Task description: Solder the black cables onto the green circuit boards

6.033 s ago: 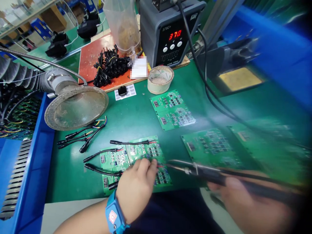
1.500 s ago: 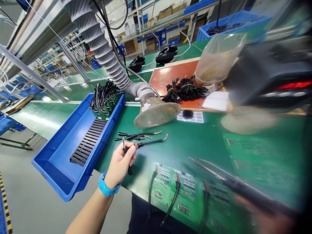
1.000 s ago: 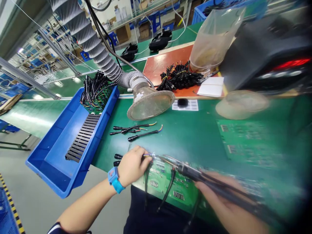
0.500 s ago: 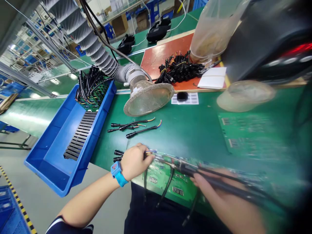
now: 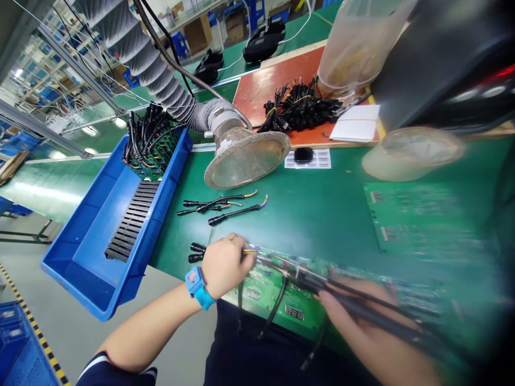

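1. The left hand [image 5: 226, 268], at 7 o'clock of the view, has its fingers pinched on a cable near its thin coloured wires [image 5: 252, 250]; two black plugs [image 5: 197, 252] stick out on its far side, toward 8 o'clock.
2. The right hand [image 5: 358, 332], at 4 o'clock and blurred, has its fingers wrapped round a soldering iron [image 5: 311, 282], whose tip points to 10 o'clock, close to those wires; contact cannot be told.
3. The circuit boards [image 5: 263, 301] lie at 6 o'clock, at the near edge of the worktop [image 5: 317, 203], with black leads hanging off. They should be light, stiff and fragile: best taken by bare edges, clear of parts and joints.
4. The cable should be light and bendy, its bared ends easily splayed; the sleeve just behind them gives the surest hold. The iron is likely hot forward of its handle.
5. At 9 o'clock, a blue bin [image 5: 94, 201] holds cabled boards [image 5: 151, 147] at its far end and a slotted black rack [image 5: 133, 220].
6. At 1 o'clock, a cloudy plastic container [image 5: 364, 32] holds something brownish, too unclear to name.
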{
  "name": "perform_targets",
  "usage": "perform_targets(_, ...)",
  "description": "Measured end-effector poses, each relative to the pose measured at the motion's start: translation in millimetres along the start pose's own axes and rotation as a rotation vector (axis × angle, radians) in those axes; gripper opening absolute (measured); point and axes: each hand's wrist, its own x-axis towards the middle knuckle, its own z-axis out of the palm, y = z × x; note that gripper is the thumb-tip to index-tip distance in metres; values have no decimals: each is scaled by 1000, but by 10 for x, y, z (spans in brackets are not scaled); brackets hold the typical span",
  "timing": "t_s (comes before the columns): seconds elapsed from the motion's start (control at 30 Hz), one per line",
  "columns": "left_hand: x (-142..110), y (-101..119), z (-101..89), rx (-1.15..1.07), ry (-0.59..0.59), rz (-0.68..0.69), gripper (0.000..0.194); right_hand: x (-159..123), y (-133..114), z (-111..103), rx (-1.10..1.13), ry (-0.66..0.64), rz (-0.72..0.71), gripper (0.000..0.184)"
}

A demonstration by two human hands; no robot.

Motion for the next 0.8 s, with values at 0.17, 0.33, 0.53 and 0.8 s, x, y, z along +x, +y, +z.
perform_targets(0.17,4,7,-6,-5,24,-9,12,24,-27,-64,-94,74,-61,15)
perform_targets(0.33,-21,19,-6,-83,51,-1,9,66,-5,-89,-113,113,-43,10)
perform_targets(0.53,-137,20,32,-304,88,31,10,104,-35,-64,44,107,48,12)
perform_targets(0.8,-139,21,60,-419,40,-13,10,78,-33,-64,123,25,173,16)
